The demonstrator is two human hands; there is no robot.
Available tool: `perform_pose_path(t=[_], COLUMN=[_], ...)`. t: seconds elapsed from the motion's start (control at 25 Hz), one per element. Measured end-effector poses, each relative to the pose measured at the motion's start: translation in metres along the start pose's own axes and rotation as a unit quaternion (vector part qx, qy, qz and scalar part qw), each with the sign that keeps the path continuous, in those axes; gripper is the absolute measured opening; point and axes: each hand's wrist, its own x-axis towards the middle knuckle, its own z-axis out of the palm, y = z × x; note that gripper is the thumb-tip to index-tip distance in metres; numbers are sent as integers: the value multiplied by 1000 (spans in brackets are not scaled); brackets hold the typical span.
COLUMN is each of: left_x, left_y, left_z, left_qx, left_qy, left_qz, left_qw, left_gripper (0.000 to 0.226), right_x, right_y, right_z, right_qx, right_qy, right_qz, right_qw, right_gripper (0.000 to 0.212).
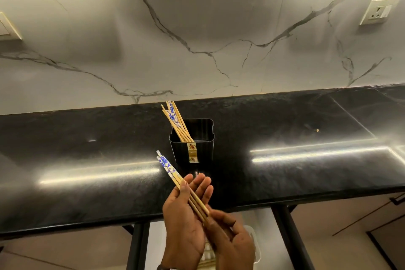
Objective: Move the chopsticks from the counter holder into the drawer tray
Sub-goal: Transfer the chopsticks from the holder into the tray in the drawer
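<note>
A black square holder (198, 151) stands on the dark counter, with several wooden chopsticks (175, 120) leaning to its back left corner. A few chopsticks with blue-and-white patterned ends (169, 169) lie across the palm of my left hand (186, 219), whose thumb presses on them. My right hand (232, 241) grips their thin lower ends just below the counter's front edge. Under my hands an open drawer holds a white tray (255, 245), mostly hidden, with more chopsticks showing in it.
The glossy black counter (285, 171) runs across the view below a marble wall. A wall socket (379, 11) sits at the upper right and a switch plate (6, 28) at the left edge. Black cabinet frame posts (289, 237) flank the drawer.
</note>
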Motion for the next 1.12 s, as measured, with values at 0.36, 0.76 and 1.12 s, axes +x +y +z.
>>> perform_pose_path(t=[0.36, 0.76, 1.12], left_x=[10, 13, 48], left_y=[-26, -44, -39], left_z=[-68, -77, -120], left_qx=[435, 527, 587], left_qy=[-150, -173, -142], left_qz=[-71, -271, -297], left_qw=[885, 787, 740], left_gripper=[25, 28, 18], right_x=[35, 81, 122], right_y=[-12, 13, 70], right_z=[-22, -62, -73], right_qx=[-116, -246, 21], right_qy=[-17, -131, 76], right_qz=[-125, 82, 387], right_qw=[985, 957, 919], right_gripper=[39, 23, 30])
